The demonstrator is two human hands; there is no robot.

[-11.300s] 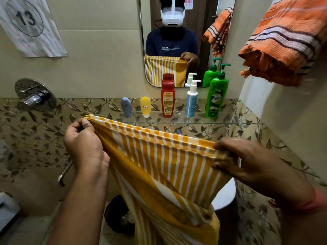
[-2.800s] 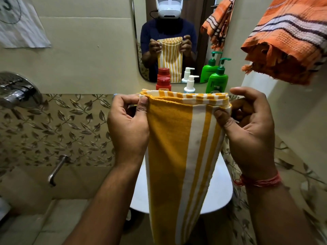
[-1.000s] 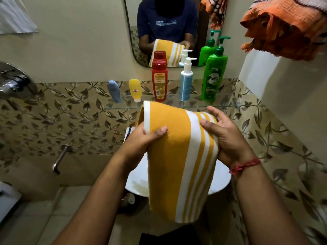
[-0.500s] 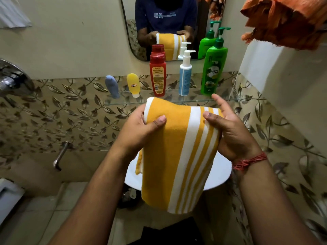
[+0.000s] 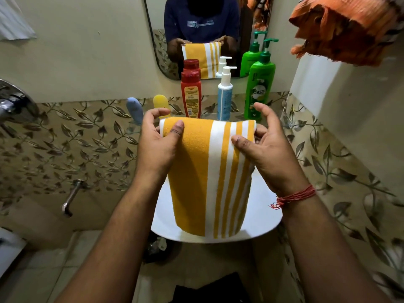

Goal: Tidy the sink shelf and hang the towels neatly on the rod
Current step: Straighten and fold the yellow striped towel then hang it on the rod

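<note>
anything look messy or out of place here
Yes: the orange towel at upper right hangs bunched and crumpled, its frayed edge drooping, not spread flat. The bottles on the shelf stand upright, and the yellow striped towel is folded evenly in both hands.

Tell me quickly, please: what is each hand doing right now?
Left hand: pinches the top left corner of the folded yellow striped towel.
Right hand: pinches the towel's top right corner.
</note>
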